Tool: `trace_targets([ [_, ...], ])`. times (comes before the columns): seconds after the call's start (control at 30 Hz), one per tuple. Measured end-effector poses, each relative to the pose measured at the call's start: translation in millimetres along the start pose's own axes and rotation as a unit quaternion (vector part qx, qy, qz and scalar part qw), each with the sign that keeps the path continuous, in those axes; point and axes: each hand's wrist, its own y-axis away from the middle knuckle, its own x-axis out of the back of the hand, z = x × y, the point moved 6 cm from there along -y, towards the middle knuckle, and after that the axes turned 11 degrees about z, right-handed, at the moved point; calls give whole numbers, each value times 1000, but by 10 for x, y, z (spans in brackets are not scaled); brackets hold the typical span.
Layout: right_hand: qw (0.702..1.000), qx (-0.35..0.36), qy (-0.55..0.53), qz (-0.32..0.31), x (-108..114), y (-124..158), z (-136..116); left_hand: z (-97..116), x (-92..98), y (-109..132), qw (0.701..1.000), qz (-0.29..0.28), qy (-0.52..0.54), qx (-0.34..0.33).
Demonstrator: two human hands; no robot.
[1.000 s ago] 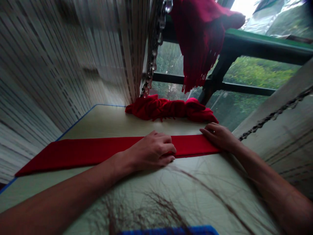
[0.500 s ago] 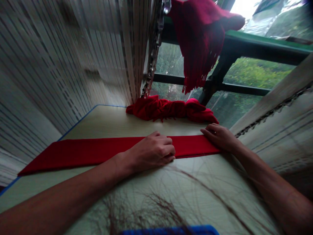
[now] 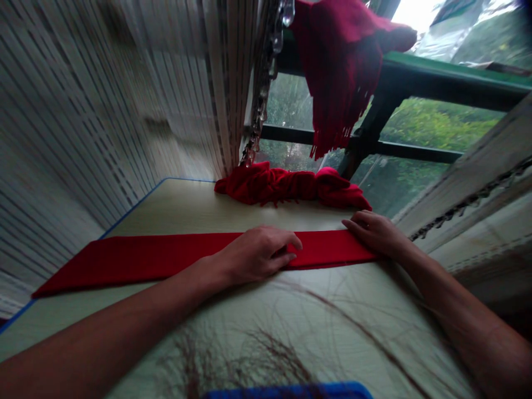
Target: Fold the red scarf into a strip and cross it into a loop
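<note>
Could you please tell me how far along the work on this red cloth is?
The long red band looks folded flat. In hand: the left hand and right hand rest on it. Left: a bunched red cloth and a fringed red scarf hanging by the window.

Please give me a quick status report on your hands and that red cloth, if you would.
Left hand on folded red cloth. Right hand on its right end. Bunched red scarf beyond it, apart.
</note>
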Motion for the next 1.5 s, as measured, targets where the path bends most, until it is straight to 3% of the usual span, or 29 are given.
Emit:
trace_targets([
  [0.1,1000,-16,7,-3,-1,12,4,11,-19,-7,998,-10,-68,2],
  [0.27,999,-38,19,-17,-6,30,-6,-40,-171,12,988,-115,-97,36],
  [0.37,999,-30,31,-23,-11,28,-8,-51,-208,18,984,-143,-96,37],
  [0.6,998,-11,56,-28,-44,6,52,-2,-189,16,984,-154,-84,19],
  [0.93,997,-40,64,-34,-68,17,115,26,-163,19,979,-186,-86,9],
  [1.23,997,-41,54,-36,-49,17,91,-1,-182,34,984,-160,-76,-10],
  [1.5,997,-33,59,-38,-47,27,76,-50,-151,16,987,-135,-58,59],
])
